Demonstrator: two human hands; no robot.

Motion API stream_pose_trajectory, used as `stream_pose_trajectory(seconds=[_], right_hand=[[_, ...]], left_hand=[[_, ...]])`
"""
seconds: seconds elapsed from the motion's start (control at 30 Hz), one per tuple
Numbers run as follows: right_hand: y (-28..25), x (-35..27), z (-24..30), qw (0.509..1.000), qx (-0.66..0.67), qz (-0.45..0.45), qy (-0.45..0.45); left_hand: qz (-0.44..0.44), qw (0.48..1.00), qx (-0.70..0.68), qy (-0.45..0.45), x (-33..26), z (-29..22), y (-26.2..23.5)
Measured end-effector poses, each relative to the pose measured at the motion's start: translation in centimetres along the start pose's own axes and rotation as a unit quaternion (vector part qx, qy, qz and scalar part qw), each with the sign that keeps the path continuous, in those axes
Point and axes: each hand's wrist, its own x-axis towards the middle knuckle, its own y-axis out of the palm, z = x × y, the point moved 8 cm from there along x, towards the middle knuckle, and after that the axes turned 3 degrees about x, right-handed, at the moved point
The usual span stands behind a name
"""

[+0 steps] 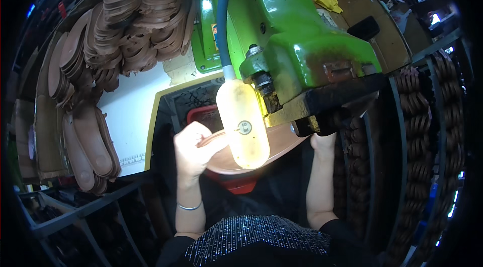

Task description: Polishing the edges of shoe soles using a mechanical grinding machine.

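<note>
A brown shoe sole (282,142) is held crosswise beneath the head of a green machine (302,35). My left hand (192,148) is closed on a narrow, curled brown end at the sole's left; whether this end is part of the sole or a loose strip of its edge, I cannot tell. At the sole's right end is my right hand (323,142), its fingers mostly hidden behind the machine's dark lower part. A bright lamp (241,106) on a blue-grey hose covers the sole's middle.
Stacks of brown soles (118,25) fill a carton at the far left, with more soles (90,148) nearer me. A red container (239,185) sits below the work. Racks of dark soles (415,141) stand right. A yellow cloth (328,3) lies in a carton at the back.
</note>
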Motion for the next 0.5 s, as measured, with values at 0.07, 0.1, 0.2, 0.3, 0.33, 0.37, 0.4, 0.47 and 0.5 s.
stream_pose_trajectory(seconds=[0.07, 0.1, 0.2, 0.3, 0.33, 0.37, 0.4, 0.47, 0.5], right_hand=[[0.0, -1.4, -1.9, 1.0, -0.005, -0.011, 0.02], [-0.9, -2.4, -3.4, 0.999, -0.013, -0.008, 0.042], [3.3, -4.0, -1.8, 0.999, -0.028, -0.016, -0.003], [5.6, -5.3, -1.7, 0.998, -0.055, 0.018, -0.004], [6.0, -5.5, -1.8, 0.999, -0.045, 0.02, -0.008], [6.3, -5.6, -1.9, 0.999, -0.036, 0.023, -0.013], [6.5, -5.7, -2.0, 0.999, -0.035, 0.023, -0.011], [7.4, -5.5, -1.5, 0.998, -0.032, 0.048, -0.017], [7.9, -5.4, -1.3, 0.998, -0.029, 0.05, -0.016]], left_hand=[[0.009, 0.997, -0.067, -0.036, 0.2, 0.4, -1.6], [0.017, 0.996, -0.066, -0.049, 0.4, 0.4, -2.2], [0.026, 0.997, -0.041, -0.061, 0.6, 0.7, -4.9], [0.034, 0.997, -0.034, -0.064, 0.4, 1.3, -7.5], [0.034, 0.997, -0.028, -0.068, 0.1, 1.8, -8.2], [0.035, 0.997, -0.021, -0.072, -0.4, 2.1, -8.6], [0.033, 0.997, -0.019, -0.073, -1.1, 1.9, -8.8], [0.014, 0.996, -0.023, -0.09, -3.1, 2.6, -9.3], [-0.004, 0.995, -0.023, -0.092, -4.4, 2.9, -10.0]])
